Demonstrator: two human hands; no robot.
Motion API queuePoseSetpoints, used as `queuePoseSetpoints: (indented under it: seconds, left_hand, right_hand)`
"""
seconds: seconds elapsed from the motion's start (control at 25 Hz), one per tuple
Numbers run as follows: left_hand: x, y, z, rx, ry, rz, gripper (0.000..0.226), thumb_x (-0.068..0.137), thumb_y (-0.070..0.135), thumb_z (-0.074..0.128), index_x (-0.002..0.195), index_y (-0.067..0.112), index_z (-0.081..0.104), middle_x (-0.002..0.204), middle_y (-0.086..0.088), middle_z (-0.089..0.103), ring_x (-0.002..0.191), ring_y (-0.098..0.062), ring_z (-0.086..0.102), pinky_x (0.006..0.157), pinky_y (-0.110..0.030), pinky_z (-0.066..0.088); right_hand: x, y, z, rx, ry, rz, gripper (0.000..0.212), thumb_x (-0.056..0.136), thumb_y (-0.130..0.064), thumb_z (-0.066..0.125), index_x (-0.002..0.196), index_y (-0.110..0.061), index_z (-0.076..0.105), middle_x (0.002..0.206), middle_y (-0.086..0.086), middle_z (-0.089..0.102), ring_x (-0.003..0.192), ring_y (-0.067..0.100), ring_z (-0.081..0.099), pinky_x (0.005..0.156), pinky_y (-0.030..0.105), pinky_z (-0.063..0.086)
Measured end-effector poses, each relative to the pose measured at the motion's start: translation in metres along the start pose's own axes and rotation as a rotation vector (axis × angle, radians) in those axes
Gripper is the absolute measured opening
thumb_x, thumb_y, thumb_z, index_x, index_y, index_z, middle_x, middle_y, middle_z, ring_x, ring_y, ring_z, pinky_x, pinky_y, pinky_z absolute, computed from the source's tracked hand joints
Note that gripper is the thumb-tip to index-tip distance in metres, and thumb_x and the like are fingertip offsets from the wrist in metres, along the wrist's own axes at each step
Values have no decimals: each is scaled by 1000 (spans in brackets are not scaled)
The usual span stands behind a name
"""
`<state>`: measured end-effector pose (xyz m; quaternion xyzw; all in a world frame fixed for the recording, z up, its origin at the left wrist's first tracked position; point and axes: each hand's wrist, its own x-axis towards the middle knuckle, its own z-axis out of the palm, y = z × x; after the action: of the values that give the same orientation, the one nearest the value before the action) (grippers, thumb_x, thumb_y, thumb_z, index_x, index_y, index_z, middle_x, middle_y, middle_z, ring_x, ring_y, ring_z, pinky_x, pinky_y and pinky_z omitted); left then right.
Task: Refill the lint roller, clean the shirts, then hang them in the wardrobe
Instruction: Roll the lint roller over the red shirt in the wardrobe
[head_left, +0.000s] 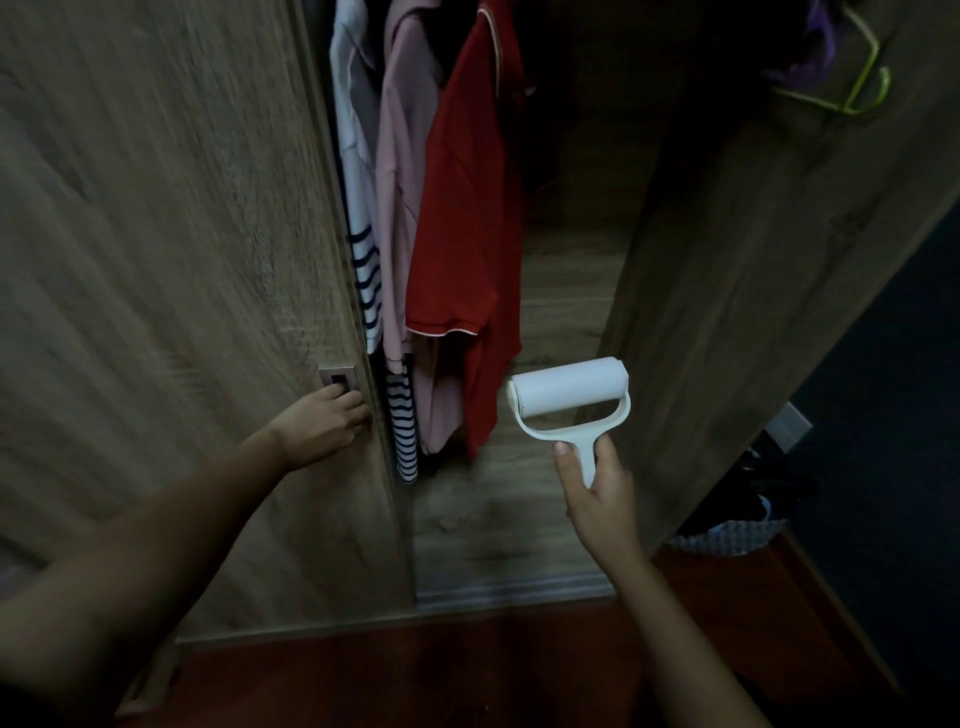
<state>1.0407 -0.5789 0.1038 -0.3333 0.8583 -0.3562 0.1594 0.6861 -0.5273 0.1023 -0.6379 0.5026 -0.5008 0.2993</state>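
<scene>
Wardrobe door (156, 260) at left grip (322, 423); lint roller (569, 397) handle in right grip (597, 499)

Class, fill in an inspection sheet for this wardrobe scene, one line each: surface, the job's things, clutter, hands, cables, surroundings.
Surface: wooden wardrobe base shows below the hanging shirts.
Job's things: lint roller with a white roll fitted; red shirt, pink shirt and striped shirt hang side by side inside.
Clutter: green hanger hooked at upper right, with something purple behind it; heap of clothes on the floor at right.
Hands: left hand grips the wardrobe door at its edge, just below the metal handle; right hand holds the roller's handle.
Cables: nothing seen.
Surroundings: dim room, reddish floor.
</scene>
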Motion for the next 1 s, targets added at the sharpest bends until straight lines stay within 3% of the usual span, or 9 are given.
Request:
queuePoseSetpoints:
  seconds: [0.12, 0.24, 0.36, 0.48, 0.6, 0.72, 0.84, 0.92, 1.0]
  left_hand:
    - [-2, 1, -2, -48, 12, -22, 7, 71, 18, 72, 71, 11, 73, 76, -4, 66, 72, -23, 59, 60, -33, 47]
    - [-1, 5, -9, -119, 158, -112, 25, 82, 12, 49, 69, 10, 70, 73, -5, 63, 69, -23, 57, 57, -32, 45]
    - [22, -1, -46, -237, 424, -250, 20, 82, 9, 48, 70, 4, 63, 69, -10, 58, 63, -26, 53, 61, -32, 37]
    - [68, -20, -88, -475, 616, -673, 23, 87, 16, 50, 87, -2, 64, 70, -19, 60, 64, -33, 57, 64, -41, 46]
    - [109, -41, -109, -957, 522, -1140, 49, 92, 23, 55, 133, -1, 43, 93, -26, 66, 86, -39, 63, 74, -44, 50]
    - [130, -60, -114, -1082, 435, -1370, 46, 93, 21, 53, 132, -2, 40, 110, -29, 61, 99, -42, 59, 82, -44, 47]
    - [140, -61, -130, -1009, 455, -1312, 25, 93, 19, 50, 105, -2, 57, 97, -27, 62, 91, -40, 59, 73, -42, 43]
    - [143, -46, -146, -918, 610, -1109, 18, 90, 17, 55, 92, -1, 60, 88, -20, 56, 86, -29, 54, 75, -35, 39]
    - [134, -37, -159, -938, 784, -1138, 13, 88, 13, 56, 90, 1, 58, 89, -11, 45, 86, -19, 44, 75, -24, 30]
  right_hand:
    - [-1, -3, 0, 6, 8, 18, 16, 82, -53, 49, 78, -38, 45, 61, -16, 55, 57, 4, 52, 56, 25, 41]
    - [1, -8, 0, 3, 4, 38, 18, 88, -42, 54, 74, -36, 44, 60, -17, 57, 51, 5, 52, 52, 25, 40]
    - [3, -14, 0, 11, 3, 48, 17, 89, -36, 55, 75, -35, 45, 59, -16, 58, 50, 5, 53, 50, 27, 41]
    - [5, -19, -3, 29, 3, 32, 15, 88, -40, 54, 78, -31, 48, 59, -13, 58, 48, 6, 52, 48, 24, 42]
    - [9, -24, -12, 27, 41, 20, 18, 88, -36, 57, 76, -25, 49, 58, -8, 57, 52, 2, 54, 49, 14, 40]
    - [15, -26, -22, 16, 59, 14, 16, 91, -19, 57, 76, -23, 50, 63, -3, 58, 57, -3, 55, 50, 9, 39]
    - [24, -19, -29, 18, 47, 12, 8, 90, -19, 57, 83, -18, 55, 68, -5, 62, 64, -4, 57, 56, 8, 41]
    - [33, -16, -28, 25, 37, 12, 8, 90, -21, 56, 83, -21, 54, 67, -11, 63, 64, -3, 57, 56, 9, 41]
    - [48, -15, -24, 40, 20, 2, 13, 91, -21, 57, 79, -24, 51, 68, -20, 63, 61, -3, 56, 55, 10, 40]
